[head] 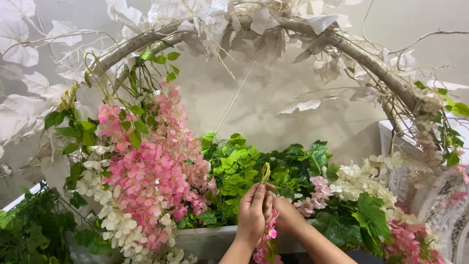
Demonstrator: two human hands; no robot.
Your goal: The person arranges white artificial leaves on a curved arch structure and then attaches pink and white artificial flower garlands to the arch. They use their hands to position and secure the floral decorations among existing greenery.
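Observation:
My left hand and my right hand are pressed together at the bottom middle, in front of a bank of green leaves. Both pinch a thin yellow-green tie that sticks up from my fingertips. A pink flower sprig hangs down between my wrists; which hand holds it is hidden. A big hanging cluster of pink flowers with cream blossoms is just left of my hands.
A curved arch of pale branches with white paper-like leaves spans the top. Cream flowers and more pink ones sit at right, beside a white ornate stand. A white planter edge runs below the greenery. Beige wall behind.

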